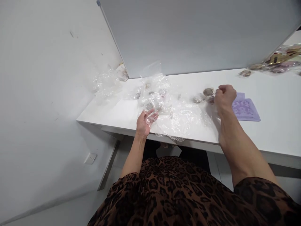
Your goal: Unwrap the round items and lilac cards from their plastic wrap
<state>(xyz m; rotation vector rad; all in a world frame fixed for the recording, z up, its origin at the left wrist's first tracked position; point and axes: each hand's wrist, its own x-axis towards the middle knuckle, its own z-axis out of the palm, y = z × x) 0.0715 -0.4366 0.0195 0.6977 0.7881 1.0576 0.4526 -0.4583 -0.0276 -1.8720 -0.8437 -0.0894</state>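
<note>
Near the front edge of the table, my left hand point(144, 122) has its thumb and fingers around a crumpled clear plastic bag point(151, 117). Just behind it lies a heap of small plastic-wrapped pieces point(152, 97), their kind blurred by the shiny film. My right hand point(225, 95) is raised over the table with curled fingers; what they grip, if anything, is hidden. Beside its fingertips is a round brownish piece point(208, 92), with another wrapped piece point(197, 99) to the left. More clear plastic film point(183, 121) spreads between my hands.
Purple patterned packets point(245, 110) lie flat to the right of my right hand. Crumpled clear plastic point(107, 84) is piled by the left wall. A grey panel point(199, 34) stands along the back of the white table point(277, 131). Wrapped items point(282, 61) lie at the far right.
</note>
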